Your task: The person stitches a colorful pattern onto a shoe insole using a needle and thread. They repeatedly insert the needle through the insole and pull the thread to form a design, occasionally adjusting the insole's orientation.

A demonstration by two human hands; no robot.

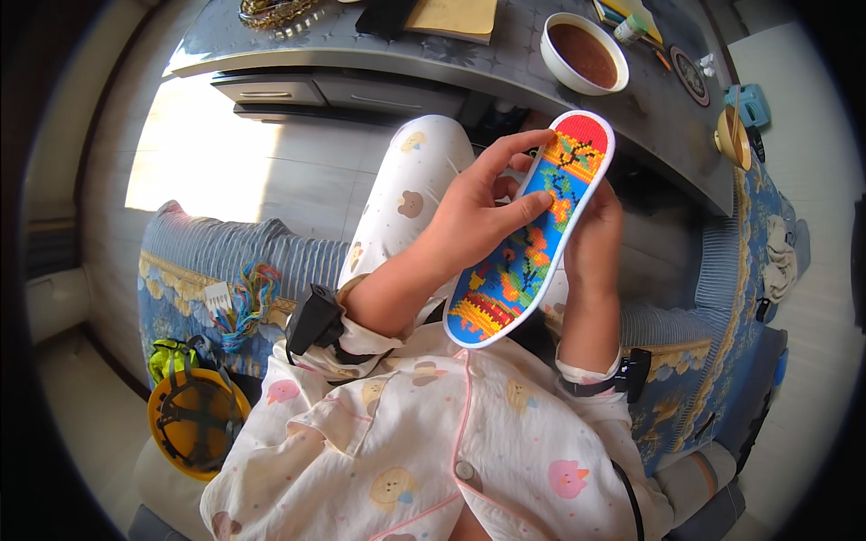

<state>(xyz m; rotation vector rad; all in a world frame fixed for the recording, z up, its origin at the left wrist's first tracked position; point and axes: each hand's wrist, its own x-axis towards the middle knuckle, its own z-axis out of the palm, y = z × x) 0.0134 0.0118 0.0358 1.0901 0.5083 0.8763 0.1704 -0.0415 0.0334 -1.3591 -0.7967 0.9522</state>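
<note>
A shoe insole point(534, 233) with a cross-stitch pattern of flowers on blue, a red toe end and a white edge lies tilted above my lap. My left hand point(484, 199) rests on its left side, thumb on the patterned face and index fingertip at the upper left edge. Behind the insole's right edge, my right hand point(599, 226) supports it, its fingers mostly hidden. A bundle of coloured embroidery thread point(254, 301) lies on the sofa cover at the left, beside a white thread card point(218, 297).
A white bowl of brown liquid point(582, 54) stands near the edge of the dark patterned table point(446, 57). A tan bowl with chopsticks point(733, 138) is at the right. The yellow hard hat point(196, 422) lies upturned at the lower left.
</note>
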